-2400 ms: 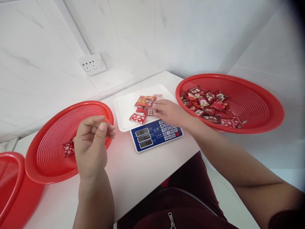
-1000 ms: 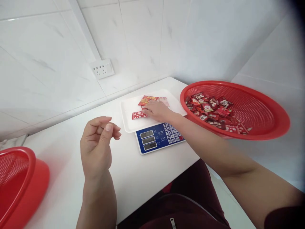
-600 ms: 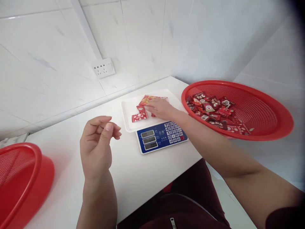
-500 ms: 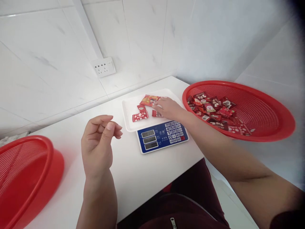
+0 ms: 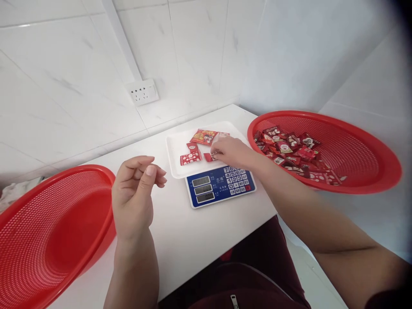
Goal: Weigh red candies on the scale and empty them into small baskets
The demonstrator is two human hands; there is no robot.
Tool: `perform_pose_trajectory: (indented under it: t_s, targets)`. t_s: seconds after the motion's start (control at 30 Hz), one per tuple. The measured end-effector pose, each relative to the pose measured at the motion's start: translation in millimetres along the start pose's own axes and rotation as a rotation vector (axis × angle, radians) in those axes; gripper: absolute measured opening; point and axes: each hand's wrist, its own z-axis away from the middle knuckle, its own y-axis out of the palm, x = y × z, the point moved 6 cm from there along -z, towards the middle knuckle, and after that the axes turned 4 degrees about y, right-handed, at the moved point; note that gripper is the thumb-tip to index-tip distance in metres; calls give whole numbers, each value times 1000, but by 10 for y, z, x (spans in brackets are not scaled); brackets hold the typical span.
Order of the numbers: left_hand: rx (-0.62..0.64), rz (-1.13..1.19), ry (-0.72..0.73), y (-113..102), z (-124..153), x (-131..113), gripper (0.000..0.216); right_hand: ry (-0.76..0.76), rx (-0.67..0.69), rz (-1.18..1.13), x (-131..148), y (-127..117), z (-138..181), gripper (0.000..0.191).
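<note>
My right hand (image 5: 230, 150) reaches over the white tray (image 5: 175, 148) of a blue-faced scale (image 5: 222, 185). Its fingertips are pinched on a small red candy packet (image 5: 209, 157) at the tray's front edge. Other red packets lie on the tray: a larger orange-red one (image 5: 204, 136) at the back and two small ones (image 5: 190, 155) on the left. My left hand (image 5: 137, 193) is raised above the white table (image 5: 180, 231), fingers curled with the thumb by the forefinger. Nothing shows in it.
A wide red mesh basket (image 5: 383, 150) on the right holds several red candy packets (image 5: 289, 148). Another red mesh basket (image 5: 48, 231) lies at the left with no packets showing in it. A wall socket (image 5: 143, 92) is on the tiled wall behind.
The left red basket has slid in from the left edge toward my left hand. My right hand has drawn back across the tray to its front edge with a packet. My left hand has barely moved.
</note>
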Motion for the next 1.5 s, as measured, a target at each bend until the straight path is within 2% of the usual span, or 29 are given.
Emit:
perform_pose_trajectory:
  t_s: [0.07, 0.17, 0.37, 0.47, 0.53, 0.63, 0.73, 0.83, 0.97, 1.03, 1.13, 1.27, 1.4, 1.5]
  targets:
    - [5, -3, -2, 9, -4, 0, 9, -16, 56, -4, 1, 34, -6, 23]
    - [18, -16, -18, 18, -8, 4, 8, -9, 60, -8, 28, 83, -116, 25]
    - [15, -21, -13, -5, 0, -14, 8, 13, -44, 61, -20, 42, -392, 32]
    - [16, -25, -11, -8, 6, -13, 8, -15, 48, 154, -60, 115, -408, 32]
    - [19, -28, -13, -4, 7, -4, 8, -12, 63, 155, -85, 135, -371, 32]
    - [21, -21, -8, -2, 5, 4, 8, -1, -3, 92, -132, 79, -276, 34]
    - [22, -9, 1, -7, 1, 3, 8, 106, -92, 47, -252, -21, -166, 38]
    - [30, -6, 0, -1, -4, 8, 9, 230, -27, 65, -334, -9, -73, 37]
    - [37, -10, -8, 20, -5, 19, 8, 200, 56, 18, -212, 32, 35, 34]
    - [29, -11, -5, 22, 0, 10, 8, 190, 19, -80, -144, -8, 118, 35]
    - [3, -25, -3, 10, 12, -18, 7, 182, -115, -255, -102, -121, 311, 38]
    - [-30, -70, 0, -11, 17, -46, 8, 216, -248, -402, -193, -188, 666, 35]
    - [-45, -106, 0, -14, 7, -42, 9, 265, -306, -420, -349, -163, 1013, 33]
    - [-41, -105, 4, 0, 2, -35, 10, 309, -284, -403, -457, -113, 1209, 33]
